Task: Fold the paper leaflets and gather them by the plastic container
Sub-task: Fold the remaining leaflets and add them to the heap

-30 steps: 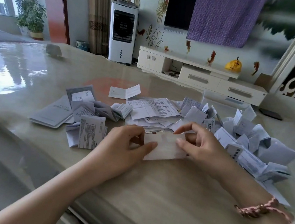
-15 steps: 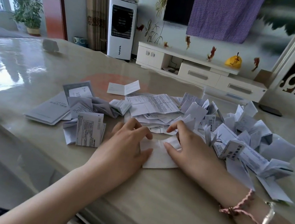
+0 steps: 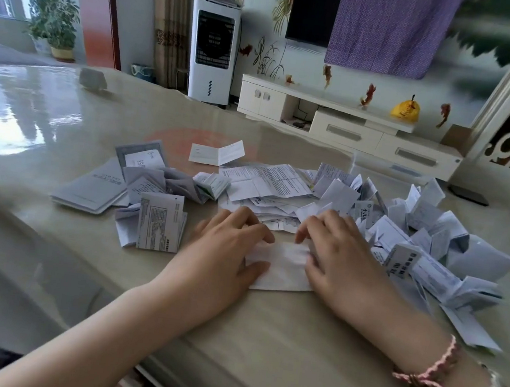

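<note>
A white leaflet [image 3: 279, 268] lies flat on the beige table [image 3: 261, 339] in front of me. My left hand [image 3: 224, 250] presses its left end, fingertips on the top edge and thumb on the side. My right hand [image 3: 339, 255] presses its right end with the fingers spread over it. Behind my hands lie unfolded printed leaflets [image 3: 268, 182]. A heap of folded leaflets [image 3: 435, 234] spreads out to the right. A clear plastic container [image 3: 388, 169] stands behind that heap, hard to make out.
More leaflets [image 3: 160, 223] and a grey booklet [image 3: 94, 186] lie to the left. One half-open leaflet [image 3: 217, 153] sits apart further back. A small grey object [image 3: 92, 78] is at the far left. The table's near edge runs diagonally close to my forearms.
Both hands have brought the leaflet from just above the table down onto it and now press it flat. The hands sit closer together over the paper.
</note>
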`<state>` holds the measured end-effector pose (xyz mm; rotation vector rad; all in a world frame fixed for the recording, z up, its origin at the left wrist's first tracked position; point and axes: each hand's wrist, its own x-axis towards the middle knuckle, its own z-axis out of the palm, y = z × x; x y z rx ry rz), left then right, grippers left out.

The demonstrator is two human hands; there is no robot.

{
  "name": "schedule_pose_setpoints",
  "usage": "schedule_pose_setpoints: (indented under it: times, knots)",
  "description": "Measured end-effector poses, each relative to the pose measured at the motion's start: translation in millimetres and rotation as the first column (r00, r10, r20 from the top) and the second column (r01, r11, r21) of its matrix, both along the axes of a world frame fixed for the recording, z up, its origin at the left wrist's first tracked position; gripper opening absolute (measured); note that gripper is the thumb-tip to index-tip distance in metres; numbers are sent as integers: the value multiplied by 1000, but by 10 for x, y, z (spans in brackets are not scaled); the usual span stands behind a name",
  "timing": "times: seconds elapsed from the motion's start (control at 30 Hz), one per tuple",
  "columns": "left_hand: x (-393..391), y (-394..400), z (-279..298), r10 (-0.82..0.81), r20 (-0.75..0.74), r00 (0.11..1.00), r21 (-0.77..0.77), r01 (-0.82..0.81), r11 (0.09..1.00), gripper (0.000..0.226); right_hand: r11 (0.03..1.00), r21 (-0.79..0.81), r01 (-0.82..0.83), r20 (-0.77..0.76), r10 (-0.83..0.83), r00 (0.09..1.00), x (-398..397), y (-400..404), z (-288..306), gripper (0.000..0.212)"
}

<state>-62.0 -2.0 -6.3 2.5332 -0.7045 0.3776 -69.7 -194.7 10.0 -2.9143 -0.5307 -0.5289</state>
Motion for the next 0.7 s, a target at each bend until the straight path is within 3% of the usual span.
schedule_pose_setpoints:
  times: [0.1, 0.2, 0.37, 0.57, 0.7]
  knots:
    - [32, 0, -10, -6, 20, 1000, -10, 6, 1000, 31, 983, 139, -122, -116, 139, 984, -37, -13, 81, 11]
    - [47, 9, -14, -9, 24, 1000, -20, 10, 1000, 30, 956, 223, -192, -241, 245, 939, -74, -66, 145, 26]
    - [34, -3, 0, -64, 42, 997, -26, 65, 998, 31, 965, 158, -211, -273, 248, 930, -84, -152, 190, 33]
    - [25, -15, 17, -120, -34, 992, -126, 115, 985, 10, 968, 163, -191, -340, 236, 910, -95, -171, 226, 48]
    - [23, 4, 17, -147, -63, 987, -114, 139, 984, 28, 966, 161, -201, -328, 244, 913, -101, -168, 222, 41]
